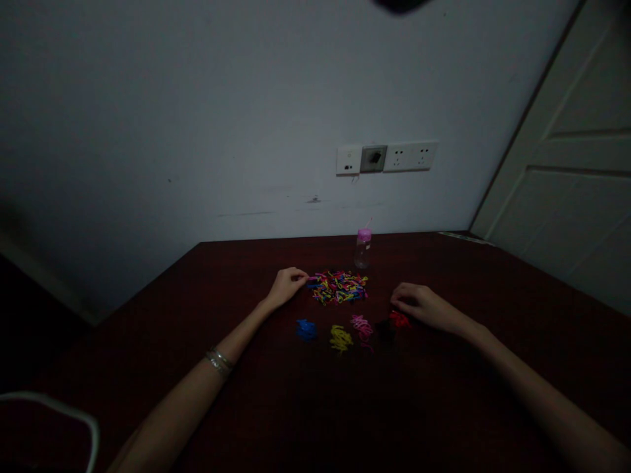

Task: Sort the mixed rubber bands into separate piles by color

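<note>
A mixed pile of small coloured rubber bands (340, 288) lies on the dark red table. At its left edge, my left hand (287, 286) is closed in a pinch on a pink band (312, 278). My right hand (419, 303) hovers over or rests by a small red heap (400, 320), fingers curled together; whatever they hold is too small to make out. In front of the mixed pile are a blue heap (306, 329), a yellow heap (340, 338), a pink heap (362, 327) and a black heap (385, 330), which is hard to see in the dim light.
Behind the pile stands a clear bottle (362, 253) with a pink lid. The table (236, 269) meets a pale wall with sockets (409, 157). A white door (572, 171) is at the right, and a white curved strip (59, 404) at lower left.
</note>
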### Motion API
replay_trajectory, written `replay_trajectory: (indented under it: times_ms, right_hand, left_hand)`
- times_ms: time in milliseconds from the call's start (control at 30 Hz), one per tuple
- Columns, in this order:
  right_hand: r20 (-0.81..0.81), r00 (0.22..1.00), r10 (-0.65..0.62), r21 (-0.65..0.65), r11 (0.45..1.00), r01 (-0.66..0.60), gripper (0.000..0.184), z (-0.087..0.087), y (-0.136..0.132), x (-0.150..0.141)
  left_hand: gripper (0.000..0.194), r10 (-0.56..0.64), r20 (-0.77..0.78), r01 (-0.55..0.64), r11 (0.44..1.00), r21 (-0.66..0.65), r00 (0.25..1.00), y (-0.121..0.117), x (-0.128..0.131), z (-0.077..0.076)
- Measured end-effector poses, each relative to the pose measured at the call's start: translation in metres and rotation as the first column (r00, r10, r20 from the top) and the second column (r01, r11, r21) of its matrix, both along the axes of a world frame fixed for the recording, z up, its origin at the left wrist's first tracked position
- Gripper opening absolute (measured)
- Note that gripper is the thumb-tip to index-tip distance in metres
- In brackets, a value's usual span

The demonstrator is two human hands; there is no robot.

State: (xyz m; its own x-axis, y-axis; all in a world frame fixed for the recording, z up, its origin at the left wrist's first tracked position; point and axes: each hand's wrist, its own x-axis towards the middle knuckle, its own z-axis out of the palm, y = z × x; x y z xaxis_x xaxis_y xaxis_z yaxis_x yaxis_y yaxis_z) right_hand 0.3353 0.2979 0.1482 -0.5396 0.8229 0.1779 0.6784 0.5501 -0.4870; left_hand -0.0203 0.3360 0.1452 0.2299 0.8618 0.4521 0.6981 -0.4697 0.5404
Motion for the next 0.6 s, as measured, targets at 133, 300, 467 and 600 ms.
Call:
replay_trajectory:
  times_ms: [133, 300, 467, 600]
  right_hand:
    - [-0.013, 1.0, 0.005, 0.021, 1.0, -0.004, 0.026, 0.003, -0.002, -0.001]
    - [-0.068, 0.998, 0.002, 0.057, 0.998, 0.002, 0.026, 0.011, -0.009, -0.007]
    - [-0.209, 0.977, 0.03, 0.114, 0.993, -0.006, 0.023, 0.019, -0.018, -0.023]
    - [-0.299, 0.951, 0.078, 0.168, 0.985, -0.028, 0.02, 0.023, -0.028, -0.044]
  left_hand:
    - [0.018, 0.007, 0.067, -0.007, 1.0, -0.003, 0.998, -0.002, 0.005, 0.013]
    - [0.02, -0.028, 0.168, 0.035, 0.999, -0.037, 0.985, -0.011, 0.014, 0.038]
    - [0.021, -0.077, 0.173, 0.092, 0.992, -0.081, 0.982, -0.022, 0.028, 0.049]
    - [0.02, -0.154, 0.134, 0.168, 0.98, -0.104, 0.979, -0.034, 0.043, 0.049]
